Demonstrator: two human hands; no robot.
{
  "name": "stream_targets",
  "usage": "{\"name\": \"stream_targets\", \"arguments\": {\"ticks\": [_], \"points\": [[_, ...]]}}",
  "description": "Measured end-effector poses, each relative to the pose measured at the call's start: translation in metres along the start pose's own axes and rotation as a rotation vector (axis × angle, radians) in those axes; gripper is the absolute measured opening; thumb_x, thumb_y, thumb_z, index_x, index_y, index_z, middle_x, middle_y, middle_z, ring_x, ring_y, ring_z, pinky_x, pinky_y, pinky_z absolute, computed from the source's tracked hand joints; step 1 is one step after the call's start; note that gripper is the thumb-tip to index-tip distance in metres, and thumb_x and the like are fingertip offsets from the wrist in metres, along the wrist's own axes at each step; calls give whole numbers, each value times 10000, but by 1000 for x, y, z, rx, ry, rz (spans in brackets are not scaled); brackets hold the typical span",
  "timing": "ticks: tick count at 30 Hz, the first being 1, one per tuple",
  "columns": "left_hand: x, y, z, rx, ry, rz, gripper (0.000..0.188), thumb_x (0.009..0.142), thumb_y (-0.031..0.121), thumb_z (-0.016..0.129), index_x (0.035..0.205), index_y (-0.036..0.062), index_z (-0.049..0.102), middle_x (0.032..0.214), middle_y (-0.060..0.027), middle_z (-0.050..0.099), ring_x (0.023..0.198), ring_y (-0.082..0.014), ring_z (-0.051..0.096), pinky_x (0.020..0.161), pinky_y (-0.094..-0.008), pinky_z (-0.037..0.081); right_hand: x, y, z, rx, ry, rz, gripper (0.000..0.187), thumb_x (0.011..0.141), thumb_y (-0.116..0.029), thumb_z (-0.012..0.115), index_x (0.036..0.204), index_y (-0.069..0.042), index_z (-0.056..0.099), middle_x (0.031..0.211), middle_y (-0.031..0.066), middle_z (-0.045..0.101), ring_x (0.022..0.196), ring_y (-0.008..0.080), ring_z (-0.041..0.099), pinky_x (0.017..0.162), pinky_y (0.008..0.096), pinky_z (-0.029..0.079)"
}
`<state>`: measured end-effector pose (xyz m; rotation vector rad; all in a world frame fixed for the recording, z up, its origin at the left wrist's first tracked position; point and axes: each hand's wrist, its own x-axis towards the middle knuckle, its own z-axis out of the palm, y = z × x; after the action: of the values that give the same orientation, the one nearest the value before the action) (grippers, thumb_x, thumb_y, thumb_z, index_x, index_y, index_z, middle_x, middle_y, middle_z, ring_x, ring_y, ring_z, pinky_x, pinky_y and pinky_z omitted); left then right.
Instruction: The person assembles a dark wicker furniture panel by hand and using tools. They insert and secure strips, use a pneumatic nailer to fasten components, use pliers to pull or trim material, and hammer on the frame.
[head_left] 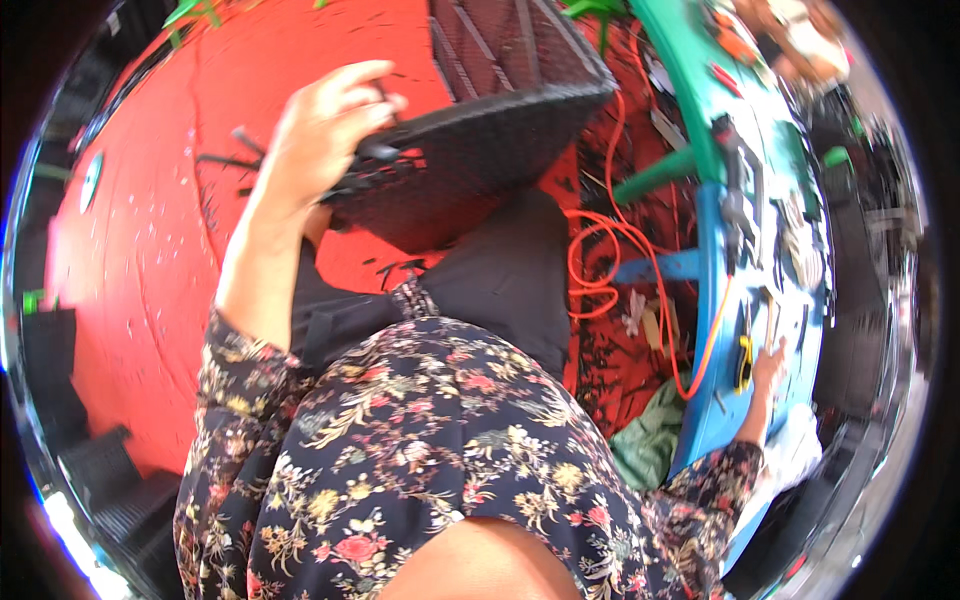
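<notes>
A black woven wicker piece [470, 150], like part of a chair or box with a frame, leans across my lap and knees. At its left end my left hand [325, 125] is curled round the edge, slightly blurred. Loose black wicker strips [235, 160] stick out beside that wrist. Out to the right, my right hand [768, 370] lies on the blue table [708, 370] with its fingers apart. Just left of those fingers is a yellow-and-black cutter [743, 365], and the hand does not appear to hold it.
An orange air hose [600, 225] coils on the red floor [140, 300] and runs up over the blue table. A dark tool [740, 190] lies there. Behind stands a green table [680, 70]. Black scraps and a green cloth [650, 435] lie below. Another person [800, 40] is at far right.
</notes>
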<state>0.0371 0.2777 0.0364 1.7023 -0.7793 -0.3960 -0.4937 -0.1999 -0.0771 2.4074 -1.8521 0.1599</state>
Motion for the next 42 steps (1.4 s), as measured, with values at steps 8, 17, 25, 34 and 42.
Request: {"name": "stream_targets", "arguments": {"ticks": [8, 17, 25, 34, 42], "points": [[6, -7, 3, -12, 106, -46, 415, 926, 225, 505, 1245, -40, 519, 1043, -109, 653, 931, -155, 612, 806, -300, 469, -27, -159, -85, 775, 40, -282, 423, 941, -255, 492, 1327, -91, 442, 695, -12, 521, 568, 58, 477, 511, 207, 413], [19, 5, 10, 8, 93, -121, 445, 906, 278, 513, 1232, -22, 550, 1064, -91, 647, 949, -164, 610, 800, -317, 453, -161, -378, -194, 975, -334, -1153, 421, 908, -3, 490, 1321, -87, 482, 1144, 93, 625, 610, 64, 530, 566, 214, 459], [21, 8, 24, 17, 6, -59, 439, 887, 264, 505, 1213, -26, 559, 1007, -70, 657, 932, -146, 606, 823, -300, 434, -149, -391, -197, 667, -187, -1372, 473, 854, 59, 509, 1300, -97, 504, 977, 154, 637, 672, 254, 617, 622, 330, 503], [27, 13, 49, 16, 45, -43, 404, 906, 207, 515, 1208, -60, 535, 1009, -95, 667, 916, -154, 616, 823, -282, 457, -116, -331, -177, 1297, -466, -827, 454, 940, -126, 482, 1365, -6, 380, 790, 49, 564, 563, 54, 461, 510, 179, 382], [25, 3, 37, -196, 38, -14, 394, 910, 118, 536, 1259, -56, 481, 1030, -123, 662, 894, -137, 611, 840, -263, 468, -25, -196, -72, 898, -70, -202, 481, 854, -142, 579, 1318, -146, 451, 739, 113, 604, 603, 186, 569, 573, 319, 449]]}}
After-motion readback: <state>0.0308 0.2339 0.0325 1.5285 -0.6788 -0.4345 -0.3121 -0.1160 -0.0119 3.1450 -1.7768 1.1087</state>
